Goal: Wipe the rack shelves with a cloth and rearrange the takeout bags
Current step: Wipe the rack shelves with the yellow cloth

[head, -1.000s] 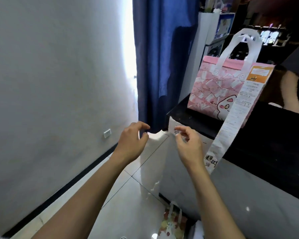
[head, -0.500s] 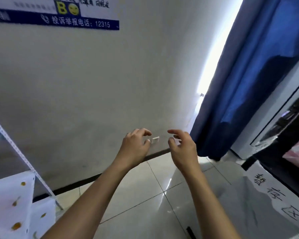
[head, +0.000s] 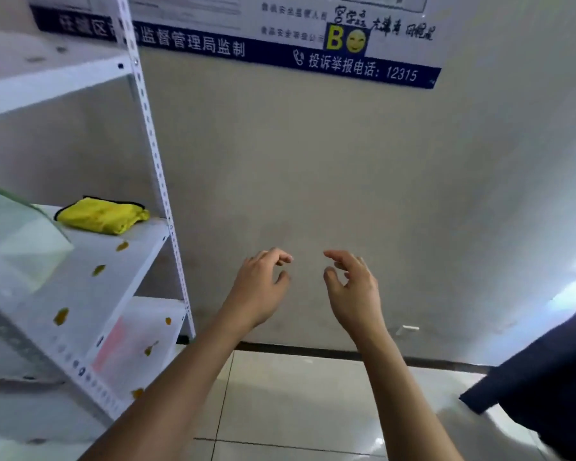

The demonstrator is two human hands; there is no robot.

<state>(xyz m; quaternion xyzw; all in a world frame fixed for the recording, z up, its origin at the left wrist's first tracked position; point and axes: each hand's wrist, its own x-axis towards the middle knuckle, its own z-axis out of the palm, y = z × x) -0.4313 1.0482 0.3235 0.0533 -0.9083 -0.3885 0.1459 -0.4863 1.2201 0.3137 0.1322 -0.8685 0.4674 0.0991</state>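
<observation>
Both grips released, left hand (head: 263, 287) and right hand (head: 353, 287) mid-air before wall, holding nothing; cloth (head: 102, 215) on middle rack (head: 147, 128) shelf, well left; risk: hasty reach snagging upright, nudging cloth off.

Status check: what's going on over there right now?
Left hand and right hand open, empty. Cloth on rack shelf, untouched. Nothing blocking it.

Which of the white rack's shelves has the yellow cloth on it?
The middle shelf of the three in view holds the yellow cloth, bunched near its back right corner. The top shelf and the lower shelf hold no cloth.
</observation>
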